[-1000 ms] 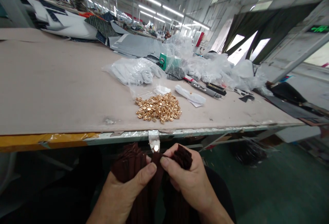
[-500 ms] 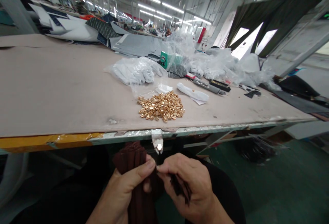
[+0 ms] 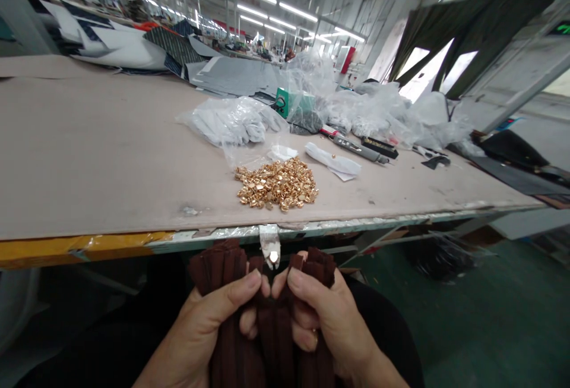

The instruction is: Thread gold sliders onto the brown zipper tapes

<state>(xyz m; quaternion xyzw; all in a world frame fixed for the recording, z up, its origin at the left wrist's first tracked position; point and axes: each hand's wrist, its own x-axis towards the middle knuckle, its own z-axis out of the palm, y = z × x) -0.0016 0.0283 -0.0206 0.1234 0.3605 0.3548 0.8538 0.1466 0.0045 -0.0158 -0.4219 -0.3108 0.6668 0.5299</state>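
Low in front of the table, my left hand (image 3: 214, 311) is closed round a thick bundle of dark brown zipper tapes (image 3: 218, 266), thumb over the front. Facing it, my right hand (image 3: 327, 311) grips another bunch of the brown tapes (image 3: 318, 263) between thumb and fingers. The thumbs and forefingers of both hands nearly meet below a small metal holder (image 3: 269, 245) that juts from the table edge. A tiny gold glint shows by the lower fingers of my right hand. Beyond the edge lies a heap of small gold zipper sliders (image 3: 278, 185).
On the table (image 3: 89, 156) behind the heap lie a clear plastic bag (image 3: 236, 120), a rolled white strip (image 3: 333, 161), a grey pen-shaped tool (image 3: 360, 149) and a green box (image 3: 282, 101). Crumpled plastic (image 3: 356, 106) and grey sheets (image 3: 236, 76) fill the back.
My right hand was pinching near my left fingertips with dark strips in its palm; now it has turned and holds brown tape ends upright. My left hand keeps its bundle.
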